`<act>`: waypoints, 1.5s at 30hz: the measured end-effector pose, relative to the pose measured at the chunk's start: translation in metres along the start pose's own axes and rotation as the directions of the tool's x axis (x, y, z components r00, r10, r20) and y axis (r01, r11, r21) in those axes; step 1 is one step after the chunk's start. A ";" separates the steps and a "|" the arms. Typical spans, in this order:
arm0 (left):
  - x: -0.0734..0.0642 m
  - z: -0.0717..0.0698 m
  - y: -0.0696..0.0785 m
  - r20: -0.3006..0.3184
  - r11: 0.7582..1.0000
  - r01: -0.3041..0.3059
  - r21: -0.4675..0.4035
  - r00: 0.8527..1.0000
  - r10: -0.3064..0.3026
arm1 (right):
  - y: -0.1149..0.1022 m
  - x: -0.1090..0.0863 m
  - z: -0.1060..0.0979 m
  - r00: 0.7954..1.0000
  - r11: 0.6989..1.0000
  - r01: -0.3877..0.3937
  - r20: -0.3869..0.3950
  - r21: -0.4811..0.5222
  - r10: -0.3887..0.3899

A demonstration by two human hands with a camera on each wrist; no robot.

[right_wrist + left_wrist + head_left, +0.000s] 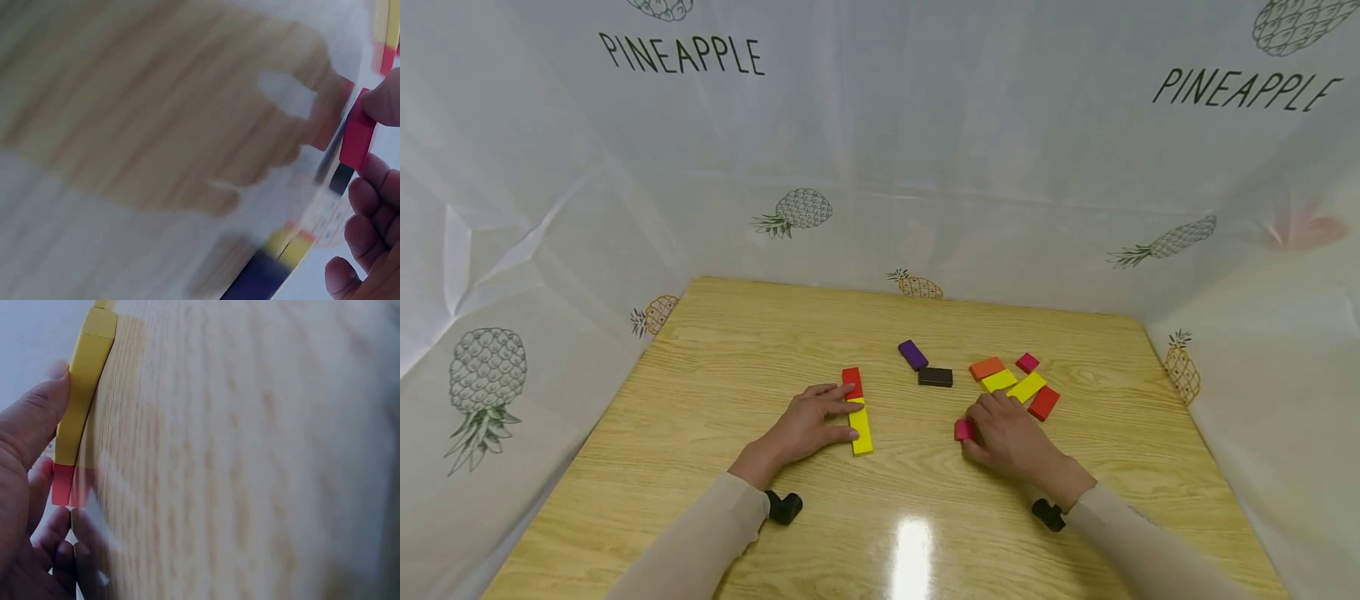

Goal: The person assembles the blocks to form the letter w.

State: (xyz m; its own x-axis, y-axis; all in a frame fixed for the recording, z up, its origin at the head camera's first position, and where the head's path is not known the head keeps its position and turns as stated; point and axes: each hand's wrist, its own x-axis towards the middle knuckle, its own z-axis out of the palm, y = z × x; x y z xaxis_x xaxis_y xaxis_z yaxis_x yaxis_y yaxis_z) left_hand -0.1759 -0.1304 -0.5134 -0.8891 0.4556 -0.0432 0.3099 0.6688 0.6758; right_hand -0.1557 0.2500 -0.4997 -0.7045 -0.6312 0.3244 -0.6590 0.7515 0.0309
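Observation:
A red block (pixel 852 379) and a yellow block (pixel 862 435) lie end to end in a straight row. My left hand (pixel 808 423) rests on this row from the left, fingers reaching over the red part and thumb against the yellow; the left wrist view shows the thumb along the yellow block's (pixel 84 394) side and the red block (pixel 62 482) at its end. Between right thumb and finger is a pink block (pixel 358 134), low over the table or touching it; which, I cannot tell. My right hand (pixel 1013 437) partly covers that block (pixel 963 430).
Beyond the hands lie a purple block (pixel 913 355) and a black block (pixel 936 377). Past the right hand sit an orange block (pixel 987 368), two yellow blocks (pixel 1027 387), a red block (pixel 1044 403) and another pink block (pixel 1027 362). A pineapple-print sheet (pixel 925 167) surrounds the wooden table (pixel 775 333).

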 end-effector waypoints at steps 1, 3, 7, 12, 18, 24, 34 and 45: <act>0.000 0.000 0.000 -0.001 1.000 -0.004 0.000 1.000 0.004 | -0.005 0.003 0.001 1.000 1.000 0.010 0.000 -0.004 -0.010; 0.000 0.000 0.000 -0.003 1.000 -0.010 0.001 1.000 0.010 | -0.015 0.010 0.003 1.000 1.000 0.026 0.008 -0.003 -0.026; 0.001 0.000 0.000 -0.003 1.000 -0.011 -0.007 1.000 0.011 | -0.036 0.022 0.007 0.998 0.999 0.051 0.040 0.012 -0.052; 0.001 0.001 0.000 -0.004 1.000 -0.008 -0.012 1.000 0.008 | -0.061 0.035 0.008 0.992 0.995 0.091 0.085 0.031 -0.094; 0.001 0.001 -0.001 -0.004 1.000 -0.005 -0.003 1.000 0.005 | -0.082 0.044 0.012 0.986 0.992 0.119 0.111 0.049 -0.124; 0.001 0.000 -0.002 0.001 1.000 -0.002 0.004 1.000 0.002 | -0.092 0.049 0.011 0.981 0.992 0.107 0.152 0.069 -0.117; 0.000 0.000 -0.001 -0.012 1.000 -0.013 0.000 1.000 0.013 | -0.098 0.053 0.013 0.980 0.988 0.127 0.147 0.083 -0.138; 0.000 -0.001 0.001 -0.003 1.000 0.003 -0.002 1.000 -0.003 | -0.100 0.055 0.014 0.975 0.988 0.135 0.169 0.076 -0.146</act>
State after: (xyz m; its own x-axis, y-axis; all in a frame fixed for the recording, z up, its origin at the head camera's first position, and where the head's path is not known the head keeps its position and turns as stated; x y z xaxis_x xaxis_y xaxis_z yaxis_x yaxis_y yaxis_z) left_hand -0.1759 -0.1301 -0.5125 -0.8910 0.4520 -0.0432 0.3067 0.6692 0.6769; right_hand -0.1322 0.1372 -0.4986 -0.6351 -0.7574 0.1519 -0.7660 0.6428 0.0021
